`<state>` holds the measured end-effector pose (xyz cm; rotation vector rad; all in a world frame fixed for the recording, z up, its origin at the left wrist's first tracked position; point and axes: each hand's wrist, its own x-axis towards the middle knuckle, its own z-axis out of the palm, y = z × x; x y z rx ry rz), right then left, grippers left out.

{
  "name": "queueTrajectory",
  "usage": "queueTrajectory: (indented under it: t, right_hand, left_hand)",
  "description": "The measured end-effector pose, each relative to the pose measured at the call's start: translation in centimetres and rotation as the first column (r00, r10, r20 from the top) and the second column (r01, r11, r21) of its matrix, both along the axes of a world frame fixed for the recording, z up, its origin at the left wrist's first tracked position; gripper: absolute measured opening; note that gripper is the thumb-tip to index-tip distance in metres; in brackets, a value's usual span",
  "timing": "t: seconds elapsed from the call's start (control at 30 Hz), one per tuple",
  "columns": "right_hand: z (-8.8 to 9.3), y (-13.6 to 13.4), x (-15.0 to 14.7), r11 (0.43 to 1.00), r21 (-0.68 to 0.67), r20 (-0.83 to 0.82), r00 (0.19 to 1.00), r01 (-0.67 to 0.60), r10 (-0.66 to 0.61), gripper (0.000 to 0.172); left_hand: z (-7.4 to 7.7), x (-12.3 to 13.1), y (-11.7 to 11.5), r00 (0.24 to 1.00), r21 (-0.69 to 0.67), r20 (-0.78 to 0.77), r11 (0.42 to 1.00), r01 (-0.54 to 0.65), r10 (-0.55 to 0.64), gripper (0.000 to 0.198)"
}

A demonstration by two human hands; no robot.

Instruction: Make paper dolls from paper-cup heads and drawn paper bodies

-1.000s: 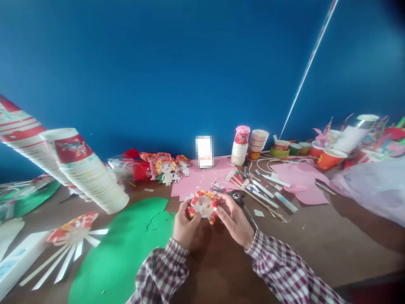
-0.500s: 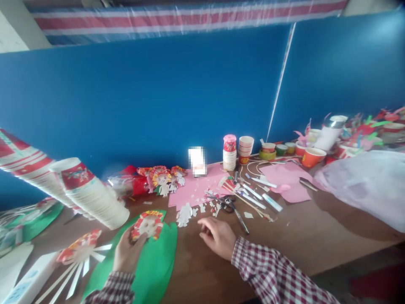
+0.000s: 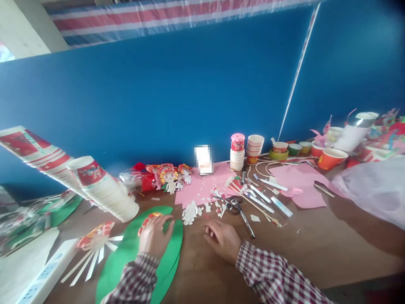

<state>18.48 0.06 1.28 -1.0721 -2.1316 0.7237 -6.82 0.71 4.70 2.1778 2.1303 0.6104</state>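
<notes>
My left hand (image 3: 155, 238) hovers over or rests on a round paper piece with a red and yellow rim (image 3: 145, 223); the hand covers most of it. Its thumb stands apart from the fingers. Beneath lies a big green paper leaf shape (image 3: 126, 253). My right hand (image 3: 223, 240) rests on the brown table with fingers curled in, and nothing shows in them. Just beyond it are a white paper cutout (image 3: 190, 212), paper scraps (image 3: 218, 207), black-handled scissors (image 3: 233, 206) and a pen (image 3: 247, 221).
Stacks of paper cups (image 3: 106, 192) lean at the left, above a fringed paper piece (image 3: 96, 238) and a white power strip (image 3: 47, 270). Decorated paper figures (image 3: 167, 176), pink sheets (image 3: 190, 190), more cups (image 3: 255, 147) and a plastic bag (image 3: 373, 190) line the back and right.
My left hand has let go of the red-and-yellow-rimmed paper piece, which now lies on the green paper under it. The hand turned palm down. My right hand stays about the same; the view shifted left.
</notes>
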Motion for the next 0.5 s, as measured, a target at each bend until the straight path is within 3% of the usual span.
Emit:
queueTrajectory:
  t: [0.1,0.17,0.3,0.5]
  right_hand:
    - [-0.3,0.1,0.0,1.000,0.006,0.014,1.000,0.003,-0.003,0.026]
    - [-0.5,0.2,0.0,1.000,0.007,0.037,0.999,0.010,-0.010,0.027]
    - [-0.5,0.2,0.0,1.000,0.010,0.076,0.997,0.005,-0.006,0.026]
    - [-0.3,0.2,0.1,1.000,0.013,0.125,0.992,-0.003,0.001,0.021]
  left_hand:
    - [-0.1,2.8,1.8,0.999,-0.071,-0.026,0.997,0.037,-0.039,0.024]
    - [-0.1,3.8,3.0,0.999,-0.109,-0.052,0.994,-0.009,0.003,0.025]
    - [0.2,4.5,4.9,0.991,-0.187,-0.106,0.977,-0.098,0.079,0.026]
    - [0.2,5.2,5.9,0.981,-0.258,-0.162,0.955,-0.148,0.108,0.023]
